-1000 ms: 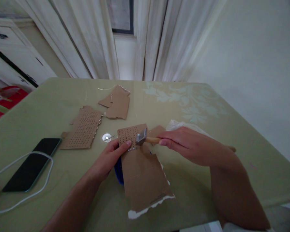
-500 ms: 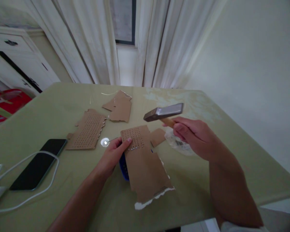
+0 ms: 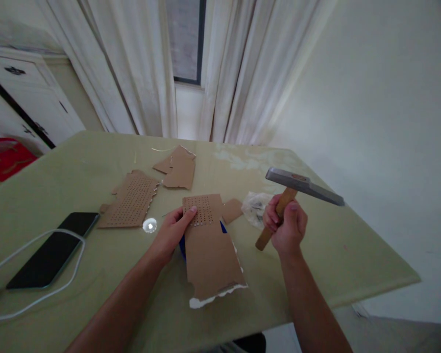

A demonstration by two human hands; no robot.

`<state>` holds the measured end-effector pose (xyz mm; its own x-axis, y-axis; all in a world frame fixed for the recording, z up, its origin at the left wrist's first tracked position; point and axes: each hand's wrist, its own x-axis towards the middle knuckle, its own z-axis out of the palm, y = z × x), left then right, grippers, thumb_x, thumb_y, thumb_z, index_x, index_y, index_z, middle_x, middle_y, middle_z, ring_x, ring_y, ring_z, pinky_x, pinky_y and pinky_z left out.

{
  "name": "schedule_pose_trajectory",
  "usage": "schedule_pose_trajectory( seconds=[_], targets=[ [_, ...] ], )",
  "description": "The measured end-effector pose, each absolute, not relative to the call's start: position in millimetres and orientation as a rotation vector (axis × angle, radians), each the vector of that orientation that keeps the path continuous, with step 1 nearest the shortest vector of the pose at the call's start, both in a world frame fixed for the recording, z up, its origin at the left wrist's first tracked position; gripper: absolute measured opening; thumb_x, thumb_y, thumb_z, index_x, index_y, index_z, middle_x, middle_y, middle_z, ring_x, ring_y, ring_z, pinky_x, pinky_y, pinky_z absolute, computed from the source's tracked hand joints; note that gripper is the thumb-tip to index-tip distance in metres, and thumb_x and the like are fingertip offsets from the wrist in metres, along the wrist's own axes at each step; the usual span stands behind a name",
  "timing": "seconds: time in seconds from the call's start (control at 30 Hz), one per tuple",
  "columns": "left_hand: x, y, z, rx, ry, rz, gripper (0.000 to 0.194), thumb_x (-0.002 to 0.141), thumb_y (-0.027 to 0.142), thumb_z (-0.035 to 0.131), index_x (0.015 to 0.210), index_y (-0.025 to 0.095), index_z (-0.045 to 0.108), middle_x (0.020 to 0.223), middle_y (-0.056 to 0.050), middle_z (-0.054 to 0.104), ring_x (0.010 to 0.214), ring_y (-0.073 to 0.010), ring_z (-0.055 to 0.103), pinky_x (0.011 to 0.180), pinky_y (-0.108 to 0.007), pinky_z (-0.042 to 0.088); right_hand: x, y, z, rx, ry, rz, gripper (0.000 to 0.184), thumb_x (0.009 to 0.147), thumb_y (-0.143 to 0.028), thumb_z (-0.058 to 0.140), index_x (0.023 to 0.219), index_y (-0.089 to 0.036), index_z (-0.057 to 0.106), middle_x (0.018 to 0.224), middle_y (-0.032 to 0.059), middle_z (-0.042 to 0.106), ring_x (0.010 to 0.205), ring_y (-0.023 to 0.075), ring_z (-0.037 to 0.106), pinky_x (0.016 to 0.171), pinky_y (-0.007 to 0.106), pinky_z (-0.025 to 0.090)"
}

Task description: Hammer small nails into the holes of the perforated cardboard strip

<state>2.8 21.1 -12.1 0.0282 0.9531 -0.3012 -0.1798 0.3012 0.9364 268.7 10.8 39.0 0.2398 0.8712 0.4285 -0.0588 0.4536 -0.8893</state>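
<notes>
Though aslant, hammer (image 3: 292,190) head-up

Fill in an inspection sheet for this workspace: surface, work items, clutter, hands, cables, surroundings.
Surface: pale green table, leaf pattern toward the far side.
Work items: torn cardboard panel, rows of holes at its far end, over a blue object mostly hidden; hammer held above the table.
Clutter: loose perforated cardboard, plain cardboard scraps, small cardboard piece, clear plastic bag, dark phone.
Hands: left hand on the panel's left edge, thumb on top; right hand gripping the hammer's wooden handle.
Cables: white cable looped across the phone; connection not clear.
Surroundings: white cabinet, curtains, window, red item at left.
</notes>
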Motion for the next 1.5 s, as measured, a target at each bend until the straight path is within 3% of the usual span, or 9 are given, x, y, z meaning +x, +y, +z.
schedule_pose_trajectory(
  seconds=[0.33, 0.47, 0.57, 0.67, 0.77, 0.93, 1.17, 1.37, 1.5],
  targets=[
    [2.8, 20.6, -11.9, 0.842, 1.192, 0.983, 0.064, 0.07, 0.074, 0.092, 0.099, 0.018, 0.082, 0.091, -0.011, 0.084, 0.085, -0.0274, 0.075, 0.076, -0.034, 0.057, 280.1, 5.3, 23.0, -0.74, -1.041, 0.716, 0.044, 0.108, -0.064, 0.065, 0.088, -0.026, 0.061, 0.06, -0.0084, 0.035, 0.042, 0.0093, 0.024, 0.039, 0.019, 0.023],
    [-7.1, 27.9, -11.8, 0.934, 1.245, 1.054, 0.064, 0.077, 0.081, 0.081, 0.093, 0.019, 0.083, 0.096, -0.011, 0.083, 0.095, -0.0293, 0.073, 0.083, -0.035, 0.055, 288.3, 2.8, 20.9, -0.692, -1.029, 0.769, 0.034, 0.109, -0.051, 0.071, 0.087, -0.027, 0.06, 0.06, -0.0085, 0.035, 0.043, 0.0102, 0.025, 0.041, 0.019, 0.024],
    [-30.1, 38.0, -11.1, 1.066, 1.487, 1.189, 0.066, 0.084, 0.082, 0.068, 0.095, 0.018, 0.083, 0.093, -0.011, 0.081, 0.087, -0.0276, 0.068, 0.076, -0.033, 0.05, 290.4, 3.3, 21.3, -0.679, -1.018, 0.797, 0.035, 0.11, -0.05, 0.069, 0.086, -0.027, 0.06, 0.059, -0.0089, 0.032, 0.044, 0.01, 0.022, 0.04, 0.019, 0.023],
    [-57.2, 46.8, -15.1, 1.276, 1.85, 1.248, 0.046, 0.084, 0.066, 0.075, 0.097, 0.022, 0.082, 0.096, -0.01, 0.082, 0.085, -0.0288, 0.067, 0.079, -0.035, 0.048, 291.1, 3.9, 21.6, -0.671, -1.008, 0.8, 0.035, 0.111, -0.05, 0.068, 0.087, -0.027, 0.06, 0.059, -0.0091, 0.031, 0.044, 0.0098, 0.021, 0.041, 0.018, 0.023],
    [-73.3, 51.4, -25.6, 1.6, 2.079, 0.974, 0.03, 0.091, 0.05, 0.071, 0.099, 0.023, 0.081, 0.104, -0.012, 0.082, 0.095, -0.0329, 0.072, 0.09, -0.04, 0.051, 291.2, 3.9, 20.2, -0.639, -1.039, 0.789, 0.033, 0.111, -0.048, 0.069, 0.089, -0.026, 0.061, 0.059, -0.0097, 0.031, 0.043, 0.0092, 0.021, 0.04, 0.017, 0.024],
    [-71.2, 54.2, -41.8, 1.97, 2.166, 0.458, 0.027, 0.102, 0.038, 0.06, 0.107, 0.021, 0.08, 0.115, -0.013, 0.08, 0.115, -0.035, 0.071, 0.107, -0.046, 0.052, 287.8, 2.4, 17.7, -0.593, -1.097, 0.761, 0.029, 0.112, -0.043, 0.07, 0.091, -0.025, 0.063, 0.06, -0.0094, 0.034, 0.043, 0.0083, 0.026, 0.04, 0.016, 0.027],
    [-59.4, 49.0, -44.1, 2.078, 2.192, 0.374, 0.033, 0.108, 0.029, 0.044, 0.107, 0.016, 0.074, 0.115, -0.019, 0.076, 0.114, -0.0389, 0.068, 0.099, -0.051, 0.053, 280.6, -0.6, 20.3, -0.619, -1.107, 0.749, 0.029, 0.111, -0.043, 0.071, 0.091, -0.023, 0.065, 0.061, -0.0089, 0.037, 0.043, 0.0079, 0.028, 0.04, 0.017, 0.026],
    [-46.8, 41.1, 2.3, 1.783, 1.736, 1.13, 0.035, 0.107, 0.042, 0.054, 0.126, 0.02, 0.073, 0.119, -0.011, 0.079, 0.105, -0.0278, 0.072, 0.091, -0.041, 0.056, 277.4, -3.3, 20.9, -0.65, -1.115, 0.75, 0.029, 0.111, -0.044, 0.071, 0.091, -0.024, 0.065, 0.061, -0.0089, 0.036, 0.044, 0.0083, 0.027, 0.041, 0.017, 0.024],
    [-27.4, 41.0, 48.3, 1.805, 1.276, 1.09, 0.023, 0.109, 0.041, 0.06, 0.106, 0.022, 0.073, 0.096, -0.002, 0.079, 0.089, -0.0186, 0.072, 0.081, -0.03, 0.055, 274.3, -4.1, 20.0, -0.669, -1.139, 0.766, 0.035, 0.111, -0.045, 0.071, 0.085, -0.022, 0.064, 0.062, -0.008, 0.035, 0.045, 0.0086, 0.027, 0.041, 0.019, 0.023]
  ],
)
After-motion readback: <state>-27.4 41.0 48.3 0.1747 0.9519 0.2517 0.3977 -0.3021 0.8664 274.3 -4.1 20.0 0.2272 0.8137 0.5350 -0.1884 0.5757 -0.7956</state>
